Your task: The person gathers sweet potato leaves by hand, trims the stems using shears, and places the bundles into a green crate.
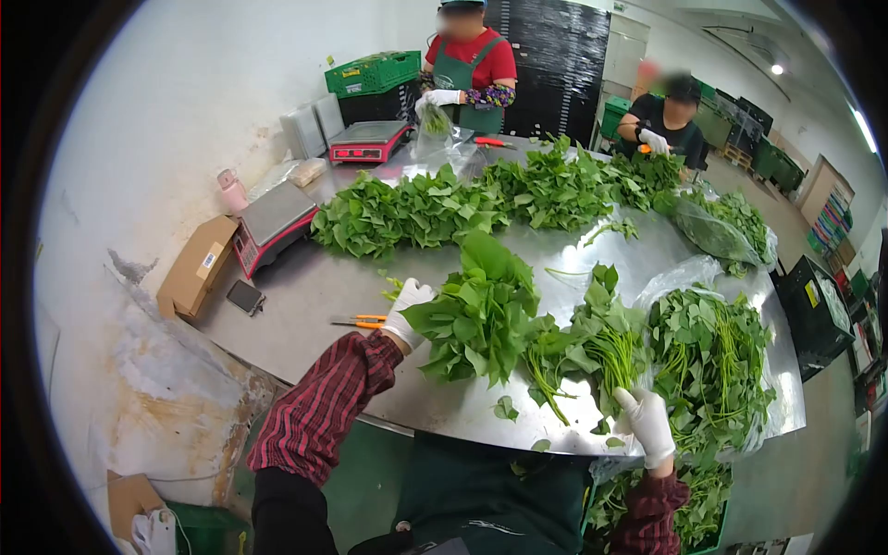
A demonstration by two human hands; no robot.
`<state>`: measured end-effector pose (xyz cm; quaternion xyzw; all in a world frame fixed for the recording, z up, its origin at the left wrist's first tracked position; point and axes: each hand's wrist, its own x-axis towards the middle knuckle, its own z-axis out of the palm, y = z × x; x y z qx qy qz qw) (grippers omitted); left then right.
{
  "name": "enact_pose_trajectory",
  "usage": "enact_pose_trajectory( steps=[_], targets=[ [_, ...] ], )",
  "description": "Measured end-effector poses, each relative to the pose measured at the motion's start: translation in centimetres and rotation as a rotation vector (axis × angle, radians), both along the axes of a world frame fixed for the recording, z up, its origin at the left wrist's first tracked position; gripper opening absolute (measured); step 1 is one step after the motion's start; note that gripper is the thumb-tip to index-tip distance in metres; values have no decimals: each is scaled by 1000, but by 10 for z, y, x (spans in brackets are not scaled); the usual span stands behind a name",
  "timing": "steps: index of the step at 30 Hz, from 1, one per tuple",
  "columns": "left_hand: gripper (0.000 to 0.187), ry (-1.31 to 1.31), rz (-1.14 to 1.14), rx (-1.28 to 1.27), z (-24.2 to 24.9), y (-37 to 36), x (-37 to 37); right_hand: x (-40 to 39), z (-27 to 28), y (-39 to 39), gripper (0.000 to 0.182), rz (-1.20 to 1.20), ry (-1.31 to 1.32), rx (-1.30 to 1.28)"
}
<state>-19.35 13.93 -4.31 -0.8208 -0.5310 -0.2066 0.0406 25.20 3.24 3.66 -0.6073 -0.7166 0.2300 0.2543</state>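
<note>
a broad silver metal table (291, 324) is crossed by one long row of loose green leafy stems (407, 213). at the right, one thick pile of long-stemmed greens (712, 361) is laid out. below the table edge, greens are contained in one low green plastic crate (725, 525); one stacked green plastic crate (375, 76) is seen behind, its contents hidden. two clear plastic bags (708, 231) are filled with greens, one being held by a co-worker (476, 60). two red-sided weighing scales (370, 139) are set at the left. one broad-leaved green bundle (476, 314) is clasped above the table by the white-gloved left hand (407, 312); one upright-stemmed green bundle (615, 347) is met at its stem ends by the white-gloved right hand (649, 425), but whether it is pinched cannot be told.
</note>
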Motion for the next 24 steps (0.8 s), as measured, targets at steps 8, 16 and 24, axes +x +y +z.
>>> enact_pose_trajectory(
  steps=[8, 16, 24],
  targets=[
    [26, -1667, -114, -897, 83, -57, 99, -59, -11, -12, 23, -155, 435, 125],
    [29, -1884, -271, -1000, 84, -102, 181, -124, 1, -23, 66, 224, 200, 145],
    [29, -1878, -261, -1070, 77, -118, 196, -110, -22, -17, 44, 240, 541, -327]
  ],
)
